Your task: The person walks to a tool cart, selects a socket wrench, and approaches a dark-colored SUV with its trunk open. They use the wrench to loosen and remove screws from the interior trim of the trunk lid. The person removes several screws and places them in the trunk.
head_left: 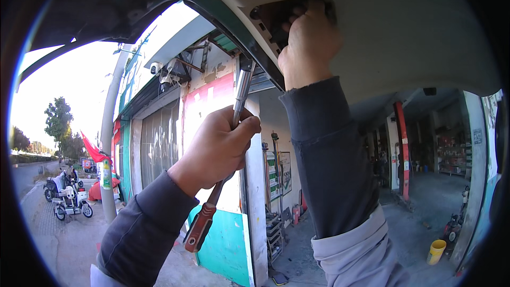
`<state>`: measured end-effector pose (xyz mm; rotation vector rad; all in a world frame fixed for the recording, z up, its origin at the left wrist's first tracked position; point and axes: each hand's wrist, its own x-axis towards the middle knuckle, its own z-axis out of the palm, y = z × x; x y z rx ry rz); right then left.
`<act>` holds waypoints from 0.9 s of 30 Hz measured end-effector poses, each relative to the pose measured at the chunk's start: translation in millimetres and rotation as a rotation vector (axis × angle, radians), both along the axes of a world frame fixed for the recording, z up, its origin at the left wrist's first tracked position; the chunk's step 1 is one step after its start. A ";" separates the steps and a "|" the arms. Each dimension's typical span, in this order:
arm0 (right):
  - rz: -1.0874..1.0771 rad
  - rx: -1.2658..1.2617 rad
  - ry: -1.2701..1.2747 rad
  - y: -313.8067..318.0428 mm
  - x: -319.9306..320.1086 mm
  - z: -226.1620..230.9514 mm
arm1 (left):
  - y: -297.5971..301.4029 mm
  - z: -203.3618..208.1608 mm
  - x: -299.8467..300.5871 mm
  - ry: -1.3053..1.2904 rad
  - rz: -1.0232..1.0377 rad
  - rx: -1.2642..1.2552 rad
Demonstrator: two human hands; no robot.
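Note:
My left hand (218,146) is closed around a hand tool with a red-and-black handle (200,228) hanging below the fist. Above the fist rises a chrome socket-like shaft (243,89) with a darker end; my fingers hide whether it is one piece with the handle. Overhead, my right hand (312,40) reaches into a dark rectangular opening (273,18) in a smooth grey trim panel (404,32), apparently a raised vehicle tailgate. Its fingers curl inside the cutout, partly hidden, and what they grip does not show.
The panel's dark edge (228,18) runs diagonally above my left hand. Beyond stand a workshop wall with a green lower part (226,244), a red lift post (402,149) and a yellow bucket (436,252). A scooter (71,199) is parked outside, left of a pole (109,127).

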<state>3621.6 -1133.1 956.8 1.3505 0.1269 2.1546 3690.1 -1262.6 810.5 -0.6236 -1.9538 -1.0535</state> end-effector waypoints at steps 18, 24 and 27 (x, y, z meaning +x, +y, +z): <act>-0.099 0.165 -0.011 10.5 0.4 -16.7 | 6.0 3.4 6.9 0.019 -0.027 0.046; -0.843 0.103 -0.018 -5.5 5.6 -28.1 | 1.1 12.9 6.5 0.035 0.030 0.050; -0.962 -0.038 0.020 -10.9 8.0 -29.0 | -3.0 10.4 4.7 0.023 0.048 0.085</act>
